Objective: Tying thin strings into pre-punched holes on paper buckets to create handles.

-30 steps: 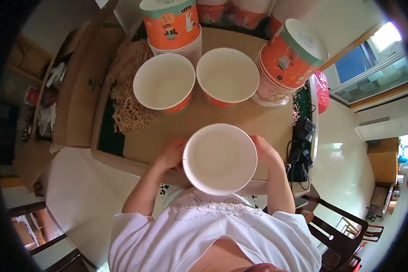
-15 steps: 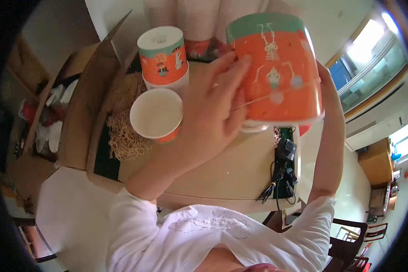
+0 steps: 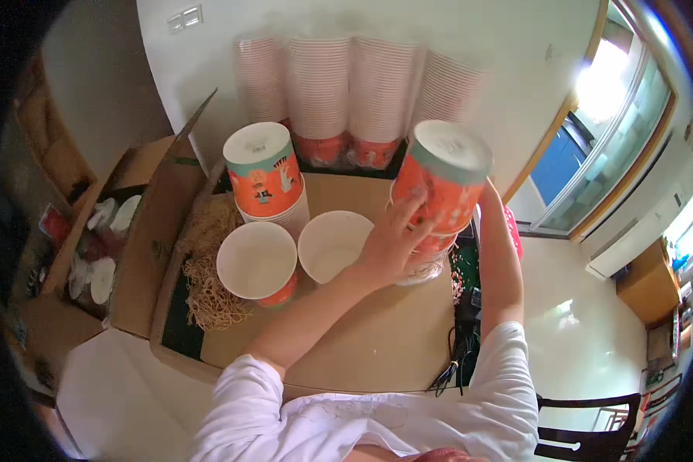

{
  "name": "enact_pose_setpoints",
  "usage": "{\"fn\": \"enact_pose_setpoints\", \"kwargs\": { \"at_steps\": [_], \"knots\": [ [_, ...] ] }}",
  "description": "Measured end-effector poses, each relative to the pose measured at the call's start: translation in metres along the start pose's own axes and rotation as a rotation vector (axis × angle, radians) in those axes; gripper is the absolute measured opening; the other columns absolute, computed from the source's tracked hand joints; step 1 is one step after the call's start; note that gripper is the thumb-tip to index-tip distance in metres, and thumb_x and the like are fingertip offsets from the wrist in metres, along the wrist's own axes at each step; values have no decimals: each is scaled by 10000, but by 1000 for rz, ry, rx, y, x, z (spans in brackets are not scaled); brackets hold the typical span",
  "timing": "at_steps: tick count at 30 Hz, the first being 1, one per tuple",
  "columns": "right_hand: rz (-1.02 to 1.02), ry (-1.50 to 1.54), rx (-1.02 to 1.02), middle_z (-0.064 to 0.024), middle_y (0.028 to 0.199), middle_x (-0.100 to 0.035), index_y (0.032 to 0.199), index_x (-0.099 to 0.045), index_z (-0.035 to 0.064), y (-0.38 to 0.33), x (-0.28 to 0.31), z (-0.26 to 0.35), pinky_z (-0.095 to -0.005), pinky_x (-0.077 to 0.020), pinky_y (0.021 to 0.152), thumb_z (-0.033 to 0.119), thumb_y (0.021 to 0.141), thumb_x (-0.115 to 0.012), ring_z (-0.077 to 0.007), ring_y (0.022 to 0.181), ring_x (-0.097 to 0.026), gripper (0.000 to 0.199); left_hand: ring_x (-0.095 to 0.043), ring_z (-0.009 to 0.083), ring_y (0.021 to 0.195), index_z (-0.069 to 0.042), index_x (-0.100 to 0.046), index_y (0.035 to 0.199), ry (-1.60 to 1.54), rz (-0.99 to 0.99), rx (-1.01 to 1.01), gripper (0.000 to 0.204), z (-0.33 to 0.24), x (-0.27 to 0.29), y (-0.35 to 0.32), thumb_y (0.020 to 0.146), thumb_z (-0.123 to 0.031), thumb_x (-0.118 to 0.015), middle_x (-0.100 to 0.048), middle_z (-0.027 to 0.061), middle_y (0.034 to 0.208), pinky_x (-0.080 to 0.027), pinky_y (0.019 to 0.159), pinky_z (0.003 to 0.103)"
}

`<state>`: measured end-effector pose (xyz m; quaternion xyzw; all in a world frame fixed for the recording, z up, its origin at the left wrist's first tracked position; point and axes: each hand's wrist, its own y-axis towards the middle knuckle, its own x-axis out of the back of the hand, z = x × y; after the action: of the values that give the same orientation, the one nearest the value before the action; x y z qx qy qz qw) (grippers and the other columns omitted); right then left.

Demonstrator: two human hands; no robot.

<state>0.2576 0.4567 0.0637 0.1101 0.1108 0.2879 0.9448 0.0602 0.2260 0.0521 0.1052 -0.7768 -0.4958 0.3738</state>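
Note:
Upside down at the right side of the table, a large orange paper cup [image 3: 446,192] with a green band is between my hands. My left hand [image 3: 393,246] is closed against its near left side, fingers bent along the wall. Behind its right side my right hand is hidden; only the forearm shows. Under the cup are another orange cup edge and crumpled clear plastic [image 3: 422,271]. Two upright cups, a white-lined cup [image 3: 256,260] and a second white-lined cup [image 3: 329,250], stand left of my left hand. Behind them is an inverted cup stack [image 3: 266,185].
Tall sleeved cup stacks [image 3: 319,92] line the wall. Tan stringy netting [image 3: 212,285] lies at the table's left, black cables [image 3: 456,360] at its right. An open cardboard box [image 3: 150,239] stands left; a dark chair [image 3: 593,431] is at lower right.
The held cup has gone down and away from me, onto the right side of the table. Both hands moved with it. A second open cup now shows, and the view has tilted up.

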Motion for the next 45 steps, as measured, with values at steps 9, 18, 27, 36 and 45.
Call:
{"fn": "enact_pose_setpoints", "kwargs": {
  "at_steps": [9, 18, 27, 36, 45],
  "knots": [
    [-278, -346, -99, -113, 985, -680, 1165, -605, 3, -86, 113, -23, -264, -522, 683, 35, 874, -566, -164, 833, -661, 296, -560, 279, 1041, -39, -617, 1031, 195, 293, 217, 263, -20, 66, -101, 774, -85, -646, -602, 117, 1034, -417, 952, 433],
    [-576, -525, 553, -98, 955, -656, 1037, -634, -39, -138, -122, 107, -294, -504, 818, 7, 887, -543, -164, 885, -619, 181, -609, 262, 878, -56, -645, 924, 53, 586, 325, 133, -50, 99, -130, 800, -101, -627, -640, 104, 853, -449, 885, 423],
    [31, -135, 637, -183, 803, -621, 840, -596, -3, -238, -245, 45, -342, -427, 632, 68, 794, -638, -235, 714, -571, 95, -635, 246, 862, -81, -645, 957, 73, 103, 623, 138, -87, 162, -180, 829, -115, -684, -640, 80, 904, -494, 777, 364],
    [461, -1168, 75, -105, 1034, -636, 1310, -511, 115, -248, -288, 6, -431, -460, 847, 104, 747, -676, -308, 962, -587, 587, -624, 270, 828, -66, -676, 915, 616, -135, 1064, 103, -22, 217, -281, 816, -47, -657, -645, 93, 884, -498, 787, 370],
    [319, -942, 280, -106, 937, -666, 1155, -609, 62, -251, -297, -1, -393, -496, 793, 23, 755, -678, -305, 849, -623, 408, -564, 290, 905, -83, -673, 832, 658, 179, 872, 96, 14, 222, -266, 749, -42, -698, -611, 89, 899, -468, 798, 381]
  ]
}}
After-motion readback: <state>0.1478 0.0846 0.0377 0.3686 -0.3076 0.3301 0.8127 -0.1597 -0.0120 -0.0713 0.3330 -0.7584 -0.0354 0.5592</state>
